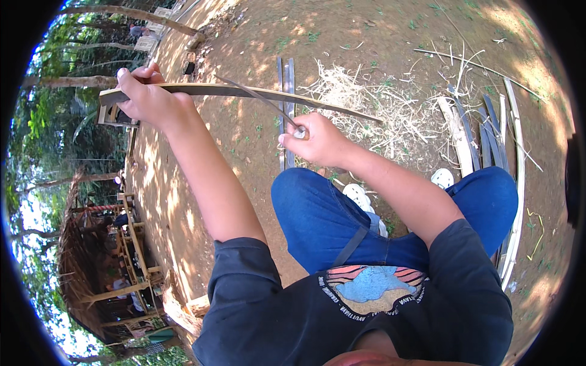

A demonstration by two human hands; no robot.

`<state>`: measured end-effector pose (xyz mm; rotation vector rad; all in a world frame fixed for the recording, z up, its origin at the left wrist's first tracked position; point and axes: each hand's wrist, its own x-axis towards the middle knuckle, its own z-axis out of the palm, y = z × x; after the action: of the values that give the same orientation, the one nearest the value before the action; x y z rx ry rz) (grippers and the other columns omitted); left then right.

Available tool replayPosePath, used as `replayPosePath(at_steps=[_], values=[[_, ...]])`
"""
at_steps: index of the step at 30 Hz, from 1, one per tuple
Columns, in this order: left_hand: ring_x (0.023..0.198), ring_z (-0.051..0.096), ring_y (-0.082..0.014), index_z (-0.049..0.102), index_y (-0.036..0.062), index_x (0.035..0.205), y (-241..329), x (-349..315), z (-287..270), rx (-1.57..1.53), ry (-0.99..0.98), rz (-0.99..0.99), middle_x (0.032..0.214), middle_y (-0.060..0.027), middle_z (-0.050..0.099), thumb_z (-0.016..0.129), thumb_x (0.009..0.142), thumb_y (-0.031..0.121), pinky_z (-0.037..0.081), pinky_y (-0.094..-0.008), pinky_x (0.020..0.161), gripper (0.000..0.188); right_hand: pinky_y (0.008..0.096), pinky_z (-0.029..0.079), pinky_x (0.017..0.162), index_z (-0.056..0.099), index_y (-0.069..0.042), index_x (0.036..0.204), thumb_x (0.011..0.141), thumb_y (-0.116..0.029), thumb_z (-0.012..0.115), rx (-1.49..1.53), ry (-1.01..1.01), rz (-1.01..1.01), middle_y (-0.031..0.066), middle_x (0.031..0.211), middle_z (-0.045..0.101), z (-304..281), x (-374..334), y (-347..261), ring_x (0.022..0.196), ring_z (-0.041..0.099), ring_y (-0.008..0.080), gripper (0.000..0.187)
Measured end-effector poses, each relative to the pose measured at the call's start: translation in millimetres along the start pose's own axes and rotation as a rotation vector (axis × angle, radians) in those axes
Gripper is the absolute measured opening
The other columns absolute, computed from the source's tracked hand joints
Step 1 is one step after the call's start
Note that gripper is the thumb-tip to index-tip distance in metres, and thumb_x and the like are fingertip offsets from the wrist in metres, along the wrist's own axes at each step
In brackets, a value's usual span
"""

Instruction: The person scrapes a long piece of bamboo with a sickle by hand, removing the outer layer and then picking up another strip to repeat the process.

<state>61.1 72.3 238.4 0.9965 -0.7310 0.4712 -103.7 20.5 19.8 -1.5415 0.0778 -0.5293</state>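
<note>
My left hand (146,100), out at the far left, is closed around one end of a long, slightly curved strip (329,107) that looks like split bamboo, dark on its broad face and pale along the upper edge. The strip slants down to the right and ends above the ground. In front of my knees, my right hand (317,140) grips the short wooden handle of a knife (282,114). Its thin blade points up and left and crosses the strip near the middle; whether the two touch I cannot tell.
Pale curled shavings (348,91) lie heaped on the dirt beyond my feet. Dark strips (290,149) lie under the knife, and several pale and dark strips (458,134) lie at the right. A thatched shelter (91,268) stands at the left, among trees.
</note>
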Motion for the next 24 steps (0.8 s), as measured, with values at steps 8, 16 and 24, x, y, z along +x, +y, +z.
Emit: replayPosePath(at_steps=[8,16,24], values=[[0.060,0.046,-0.0095,0.045,0.0077,0.093,-2,3,1,-0.011,0.040,-0.044,0.068,0.0004,0.048,0.056,0.096,0.018,0.053,-0.0307,0.068,0.016,0.0342,0.048,0.055,0.064,0.000,0.087,0.087,-0.019,0.062,-0.066,0.111,0.545,0.0076,0.066,0.062,-24,-25,111,0.055,0.055,0.0144,0.019],[0.051,0.034,-0.0097,0.045,0.0124,0.077,-5,-1,3,-0.183,-0.180,-0.084,0.056,0.0032,0.037,0.051,0.096,0.026,0.045,-0.0344,0.064,0.024,0.0318,0.044,0.044,0.063,0.001,0.091,0.087,-0.017,0.061,-0.315,0.340,0.783,0.0055,0.062,0.058,-103,-104,233,0.046,0.053,0.0138,0.019],[0.044,0.031,-0.0074,0.063,0.0156,0.084,-6,16,-18,-0.690,-0.722,-0.274,0.047,0.0065,0.037,0.056,0.086,0.044,0.033,-0.0317,0.063,0.030,0.0289,0.040,0.045,0.058,-0.005,0.074,0.088,-0.024,0.067,0.093,0.237,0.333,0.0003,0.058,0.055,-32,-4,43,0.048,0.050,0.0108,0.025]])
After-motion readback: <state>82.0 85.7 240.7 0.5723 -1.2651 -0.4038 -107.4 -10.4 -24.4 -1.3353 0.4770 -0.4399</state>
